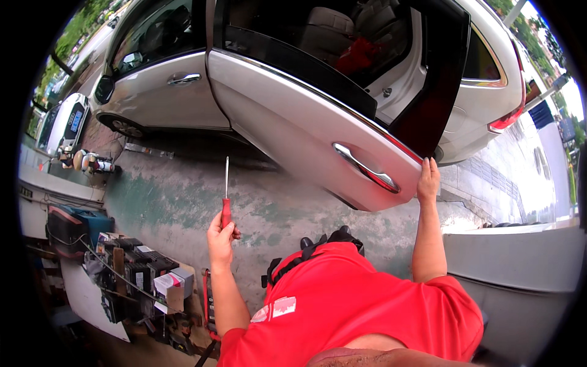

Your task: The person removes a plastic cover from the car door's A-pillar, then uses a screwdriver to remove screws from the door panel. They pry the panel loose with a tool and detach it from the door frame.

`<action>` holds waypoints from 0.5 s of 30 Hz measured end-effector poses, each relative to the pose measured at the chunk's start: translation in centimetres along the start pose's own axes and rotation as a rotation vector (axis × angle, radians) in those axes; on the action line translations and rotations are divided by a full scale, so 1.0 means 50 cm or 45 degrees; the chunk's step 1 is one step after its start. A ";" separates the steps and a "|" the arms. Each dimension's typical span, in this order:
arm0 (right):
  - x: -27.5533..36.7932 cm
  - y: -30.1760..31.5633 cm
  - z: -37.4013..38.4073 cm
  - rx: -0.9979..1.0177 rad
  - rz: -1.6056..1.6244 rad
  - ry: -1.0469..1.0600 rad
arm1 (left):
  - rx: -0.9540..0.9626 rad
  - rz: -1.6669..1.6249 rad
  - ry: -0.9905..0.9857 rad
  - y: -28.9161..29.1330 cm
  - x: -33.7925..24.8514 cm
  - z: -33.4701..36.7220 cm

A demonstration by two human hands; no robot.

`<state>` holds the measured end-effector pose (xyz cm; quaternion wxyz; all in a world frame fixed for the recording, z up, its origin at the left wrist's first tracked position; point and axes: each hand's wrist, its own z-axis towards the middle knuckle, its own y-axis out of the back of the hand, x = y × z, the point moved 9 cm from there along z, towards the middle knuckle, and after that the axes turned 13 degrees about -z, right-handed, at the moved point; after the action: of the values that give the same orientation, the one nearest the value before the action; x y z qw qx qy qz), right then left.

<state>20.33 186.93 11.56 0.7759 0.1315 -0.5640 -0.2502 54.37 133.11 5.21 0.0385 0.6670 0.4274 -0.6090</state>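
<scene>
My left hand (221,237) is closed round the red handle of a screwdriver (226,208), whose long metal shaft points up and away from me. At the right, my right hand (429,177) grips the rear edge of a silver car door (287,116), with the fingers partly hidden behind it. This door stands swung out from the car. A chrome handle (365,167) sits on its outer panel, a little left of my right hand. Through the opening behind it, seats (333,21) and a red item (358,54) show inside the car.
At the lower left, several boxes (143,275) and tools crowd a bench. A blue-green case (92,223) stands behind them. The closed front door (165,92) lies left of the open one. To the right is a grey cabinet-like surface (513,263). A white car (64,125) is parked far left.
</scene>
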 end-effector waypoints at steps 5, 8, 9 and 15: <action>-0.004 -0.008 0.009 -0.050 0.020 -0.017 | -0.168 0.204 -0.096 0.123 -0.091 0.059; -0.031 0.002 0.007 -0.113 0.044 -0.050 | -0.207 0.295 -0.102 0.135 -0.144 0.149; -0.033 0.005 0.007 -0.129 0.045 -0.066 | -0.215 0.322 -0.105 0.136 -0.161 0.191; 0.067 0.037 0.052 -0.380 -0.305 -0.047 | -0.047 0.181 -0.165 0.083 -0.259 0.534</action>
<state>19.12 186.88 16.00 0.7410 0.0764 -0.5152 -0.4239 37.50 108.44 7.39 0.1215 0.6540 0.3867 -0.6387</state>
